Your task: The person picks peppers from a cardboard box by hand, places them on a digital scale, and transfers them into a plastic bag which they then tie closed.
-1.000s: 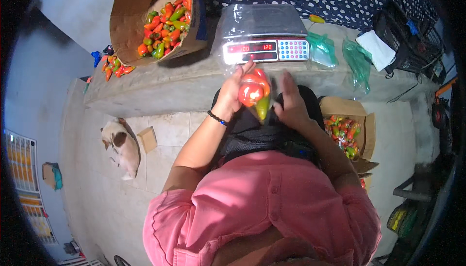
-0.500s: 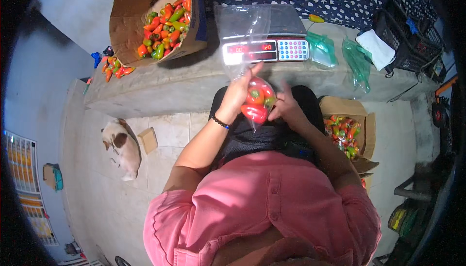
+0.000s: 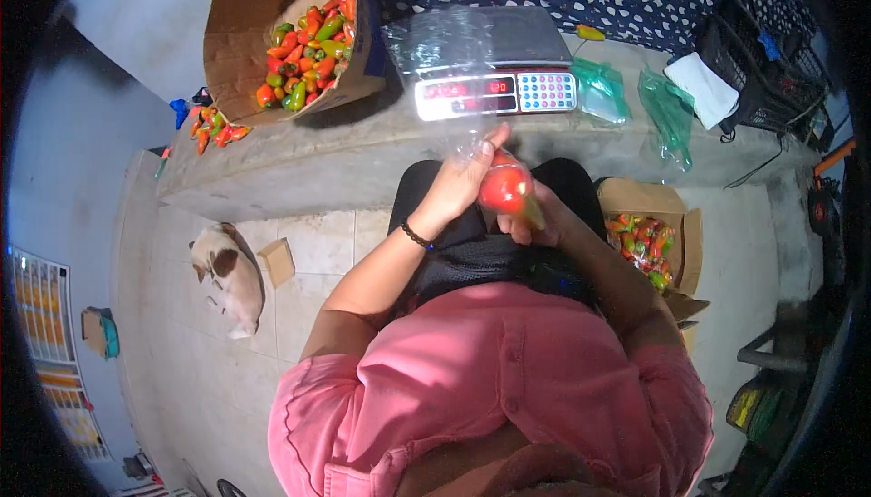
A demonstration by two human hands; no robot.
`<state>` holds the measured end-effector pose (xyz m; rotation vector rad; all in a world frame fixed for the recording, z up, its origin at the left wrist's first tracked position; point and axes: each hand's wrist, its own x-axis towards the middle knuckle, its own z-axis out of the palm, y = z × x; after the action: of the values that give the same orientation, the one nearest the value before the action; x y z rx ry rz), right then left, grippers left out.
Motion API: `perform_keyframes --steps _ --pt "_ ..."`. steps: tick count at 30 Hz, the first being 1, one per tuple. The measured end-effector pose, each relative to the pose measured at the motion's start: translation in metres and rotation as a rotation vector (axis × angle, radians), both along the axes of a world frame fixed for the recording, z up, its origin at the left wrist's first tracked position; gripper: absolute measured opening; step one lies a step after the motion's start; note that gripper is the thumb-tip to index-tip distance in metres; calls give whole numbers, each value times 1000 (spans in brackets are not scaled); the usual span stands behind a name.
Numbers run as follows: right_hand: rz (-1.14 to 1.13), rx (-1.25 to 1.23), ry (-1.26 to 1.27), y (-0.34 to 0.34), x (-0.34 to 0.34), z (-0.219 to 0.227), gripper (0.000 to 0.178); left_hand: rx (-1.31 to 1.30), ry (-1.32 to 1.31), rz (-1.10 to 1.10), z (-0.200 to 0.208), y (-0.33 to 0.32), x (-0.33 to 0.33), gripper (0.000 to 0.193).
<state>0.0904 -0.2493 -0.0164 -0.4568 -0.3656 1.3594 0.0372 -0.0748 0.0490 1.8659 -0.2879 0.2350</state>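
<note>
A clear plastic bag of red peppers is held up over my lap. My left hand is closed round the gathered neck of the bag, and the loose plastic above it stands up in front of the scale. Against the lower right end of the bag, my right hand has its fingers curled, partly hidden behind the peppers. Just beyond my hands, a digital scale with a lit red display and a keypad sits on the concrete ledge.
On the ledge, a tipped cardboard box holds peppers, with loose peppers beside it. Green plastic bags and a black crate lie right. Another pepper box stands by my right leg. A dog lies on the floor left.
The bag has swung to the right and tilted, its peppers bunched tighter. My left hand has shifted slightly right with it, and my right hand has come in against its lower end.
</note>
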Motion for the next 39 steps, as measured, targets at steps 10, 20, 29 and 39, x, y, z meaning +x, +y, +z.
perform_keyframes --steps 10,20,29,39 --pt "-631 -307 -1244 9 -20 24 73 -616 275 106 -22 11 13 56" --pt "-5 -197 -269 19 3 8 48 -33 150 -308 18 21 3 42" --pt "-491 -22 -780 22 31 41 34 528 185 -559 -4 62 19 39" --pt "-1111 192 -299 -61 55 127 10 572 699 -576 -2 74 4 45"
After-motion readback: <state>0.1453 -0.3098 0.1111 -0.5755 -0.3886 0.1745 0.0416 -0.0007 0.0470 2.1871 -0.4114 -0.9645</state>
